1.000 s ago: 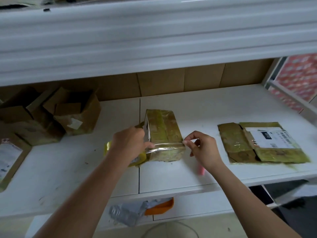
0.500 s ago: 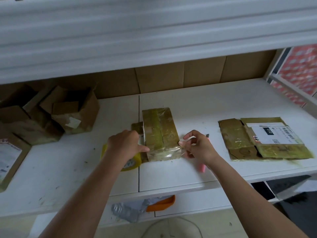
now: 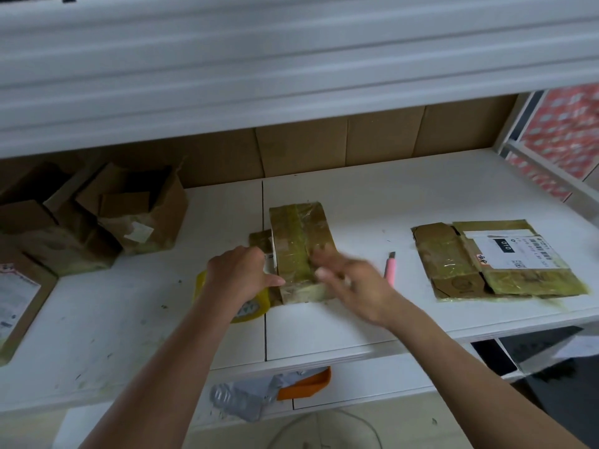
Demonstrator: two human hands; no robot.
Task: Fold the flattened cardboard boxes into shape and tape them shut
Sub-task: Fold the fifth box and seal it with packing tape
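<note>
Centrally, near the desk (image 3: 356, 332) front edge, sits the taped box (image 3: 299, 251). Left hand (image 3: 238, 275) rests curled on tape roll (image 3: 248, 306), thumb vs box side. Right hand (image 3: 351, 280), blurred, fingers flat on box top. Pink cutter (image 3: 390, 270) just right; flattened box (image 3: 496, 259) toward right edge.

Only two forearms and hands were seen, head view. Left hand (image 3: 241, 275) and right hand (image 3: 351, 283) were both bare: no gloves, rings or watch were made out. Both forearms were uncovered up to the frame's lower edge; no sleeve, cuff or band was caught within view. Right hand was smeared by motion blur, so fingers (image 3: 325, 259) were shown only as soft streaks, nails not resolved. Left hand was rendered sharper, w/ knuckles and thumb outline clearly picked out. Rest of the body was kept out of shot.
</note>
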